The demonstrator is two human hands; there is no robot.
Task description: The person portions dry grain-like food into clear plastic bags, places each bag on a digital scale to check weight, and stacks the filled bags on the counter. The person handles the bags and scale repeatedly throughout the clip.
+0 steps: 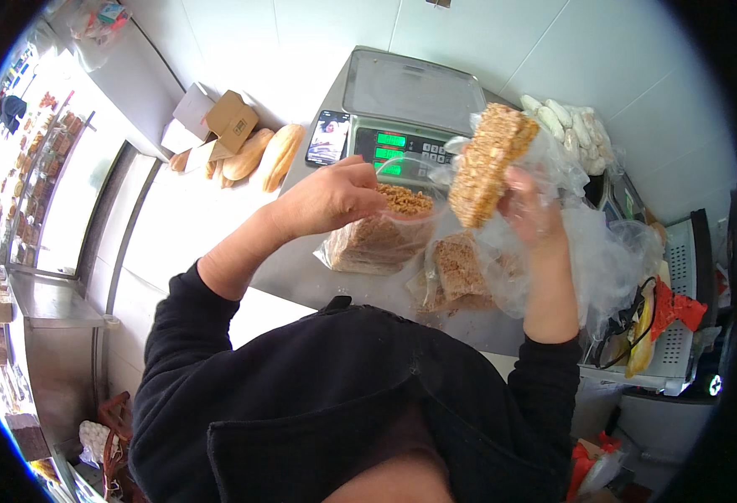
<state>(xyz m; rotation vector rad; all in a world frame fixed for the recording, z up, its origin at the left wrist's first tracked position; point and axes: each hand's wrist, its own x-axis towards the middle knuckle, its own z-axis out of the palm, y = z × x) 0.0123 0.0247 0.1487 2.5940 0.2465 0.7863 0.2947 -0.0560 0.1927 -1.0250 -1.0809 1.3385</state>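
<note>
My left hand (pixel 335 197) is closed in a pinch on the rim of a clear plastic bag (pixel 377 243). Inside that bag are brown, crumbly snack blocks (pixel 406 199), standing on the metal counter. Raised at the right, my right hand (pixel 529 205) grips a thick golden block of pressed nut or grain snack (pixel 487 168). Thin clear plastic shows around its fingers; whether it is a glove or a bag I cannot tell. Below the held block, another brown snack block (pixel 462 267) lies on the counter, partly wrapped in clear film.
Behind my hands stands a scale (pixel 415 88) with green lit digits, a phone (pixel 329 138) beside it. Long bread loaves (pixel 280 158) and an open cardboard box (pixel 233 121) are at the left. Loose plastic bags (pixel 612 260) and a bag of white rolls (pixel 565 130) lie at the right.
</note>
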